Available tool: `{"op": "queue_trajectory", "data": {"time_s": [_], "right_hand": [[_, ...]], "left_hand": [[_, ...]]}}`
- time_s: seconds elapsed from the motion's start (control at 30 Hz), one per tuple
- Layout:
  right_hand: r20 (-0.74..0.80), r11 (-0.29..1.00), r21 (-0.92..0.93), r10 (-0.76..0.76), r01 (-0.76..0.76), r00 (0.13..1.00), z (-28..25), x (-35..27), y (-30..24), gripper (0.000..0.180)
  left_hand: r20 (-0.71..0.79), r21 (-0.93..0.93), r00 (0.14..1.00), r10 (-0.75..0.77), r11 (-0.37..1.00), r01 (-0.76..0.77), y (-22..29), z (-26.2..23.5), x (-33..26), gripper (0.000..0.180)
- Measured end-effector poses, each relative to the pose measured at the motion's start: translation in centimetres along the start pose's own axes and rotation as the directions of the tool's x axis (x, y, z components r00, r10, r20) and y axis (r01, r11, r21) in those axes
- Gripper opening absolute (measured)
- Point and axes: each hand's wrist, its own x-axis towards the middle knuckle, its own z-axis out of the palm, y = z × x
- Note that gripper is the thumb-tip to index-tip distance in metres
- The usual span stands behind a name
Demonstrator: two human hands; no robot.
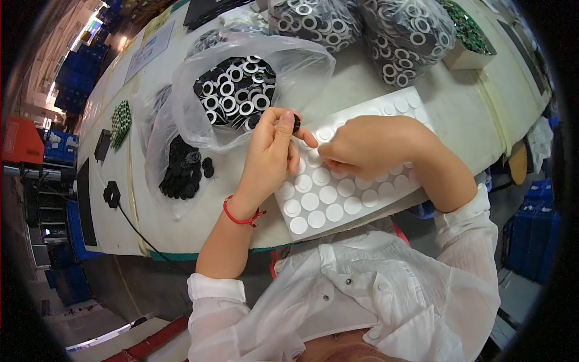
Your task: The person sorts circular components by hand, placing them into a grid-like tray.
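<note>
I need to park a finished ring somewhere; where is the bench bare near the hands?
Bare bench lies between the sticker sheet and the far ring bags. Another strip runs along the near edge, left of the left hand. It is crowded around the open bag and the black pile.

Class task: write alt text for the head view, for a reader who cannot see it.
Over a sheet of white round stickers, the left hand pinches a small black ring while the right hand picks at the sheet. Open bags of rings lie on the table.
</note>
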Motion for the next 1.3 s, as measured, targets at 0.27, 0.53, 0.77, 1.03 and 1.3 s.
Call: {"op": "queue_trajectory", "data": {"time_s": [0.27,0.53,0.77,1.03,1.3], "right_hand": [[0.187,0.887,0.407,-0.315,0.218,0.931,-2.0,-1.3,0.4,0.014],[-0.402,0.648,0.689,-0.030,0.324,0.915,-1.3,-0.2,0.5,0.017],[-0.581,0.721,0.631,0.194,0.287,0.790,-0.7,1.3,0.2,0.014],[-0.590,0.765,0.598,0.217,0.240,0.777,-0.2,2.0,1.0,0.013],[-0.630,0.755,0.606,0.263,0.251,0.731,0.2,2.3,0.8,0.011]], "left_hand": [[0.027,-0.060,0.999,-0.023,0.998,0.024,1.1,0.3,-0.3,0.033],[0.108,-0.097,0.983,-0.152,0.982,0.162,1.5,0.5,-0.6,0.029],[0.112,-0.200,0.990,-0.086,0.974,0.107,0.9,0.2,-0.7,0.034],[0.102,-0.207,0.985,-0.139,0.966,0.157,1.1,0.9,-0.5,0.032],[0.137,-0.136,0.983,-0.123,0.981,0.142,1.4,0.8,-0.7,0.033]]}}
